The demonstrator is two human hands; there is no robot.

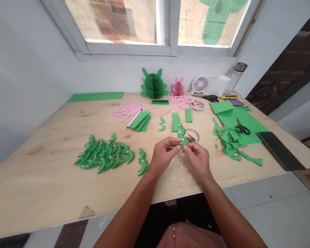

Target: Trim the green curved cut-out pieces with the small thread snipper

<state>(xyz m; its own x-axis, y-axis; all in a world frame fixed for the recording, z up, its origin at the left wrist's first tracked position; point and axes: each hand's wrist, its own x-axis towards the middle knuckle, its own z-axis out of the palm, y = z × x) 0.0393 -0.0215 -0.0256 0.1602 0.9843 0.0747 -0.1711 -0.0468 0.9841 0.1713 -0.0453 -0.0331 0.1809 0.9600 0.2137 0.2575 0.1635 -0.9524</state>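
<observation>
Between my two hands is a wavy green paper cutout [181, 130] with small white patches on it, raised above the table. My left hand [166, 153] pinches its lower left edge. My right hand [198, 159] grips the same piece from the right, thumb and fingers together. Scissors [192, 138] lie just past my right fingers, partly hidden by the hand, beside a roll of tape [192, 134]. Left of my left hand lies another wavy green cutout [142, 162], and farther left a heap of similar green pieces [104, 153].
Folded green paper [141, 121] and pink cutouts [127, 110] lie mid-table. Behind stand a green honeycomb paper figure [154, 86], a pink one [178, 88], a small fan [199, 84] and a bottle [235, 77]. To the right are green scraps [231, 144], black scissors [242, 127] and a phone [281, 150].
</observation>
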